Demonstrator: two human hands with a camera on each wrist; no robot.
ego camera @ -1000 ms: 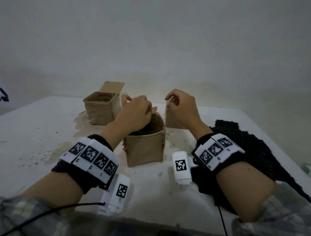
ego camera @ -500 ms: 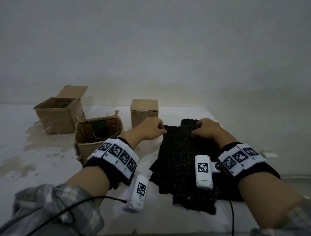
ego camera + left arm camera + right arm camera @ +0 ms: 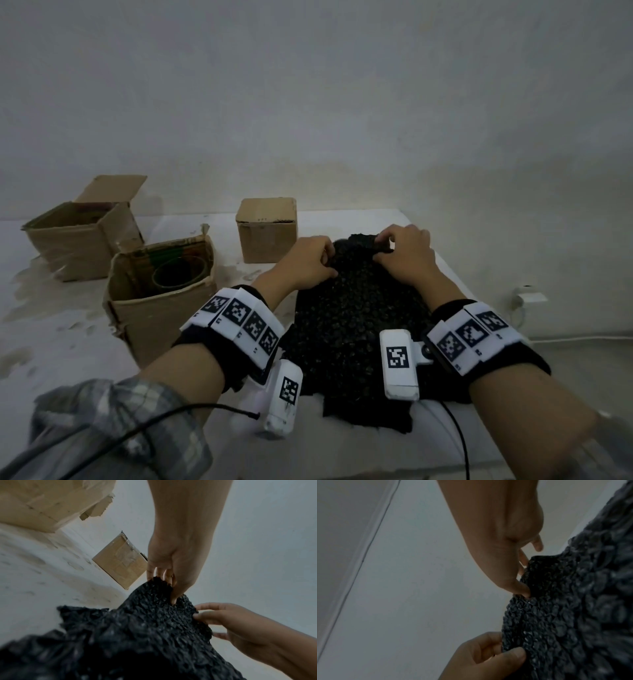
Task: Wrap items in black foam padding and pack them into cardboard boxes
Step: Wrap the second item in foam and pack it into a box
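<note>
I am pinching the far edge of the black foam padding (image 3: 356,308) with both hands. My left hand (image 3: 305,263) is gripping the far left corner, thumb on top and fingers (image 3: 169,574) curled under the edge, and that corner is lifting off the counter (image 3: 61,342). My right hand (image 3: 406,257) is holding the far right corner the same way, thumb pressing down against the fingers (image 3: 523,559) beneath. The rest of the padding is lying flat on the counter, running from my hands back toward my wrists, with a ragged near edge.

Just left of the padding an open cardboard box (image 3: 161,301) is standing with torn upper edges, and inside it a clear glass jar (image 3: 180,274) is sitting upright. Beyond the padding's far left corner, a small closed cardboard box (image 3: 267,229) is standing near my left hand. Farther left of the padding, well apart from it, a second open box (image 3: 82,240) is standing with one flap raised. To the right of the padding, off the counter's edge, a white plug (image 3: 529,297) with a cord is sitting low against the wall.
</note>
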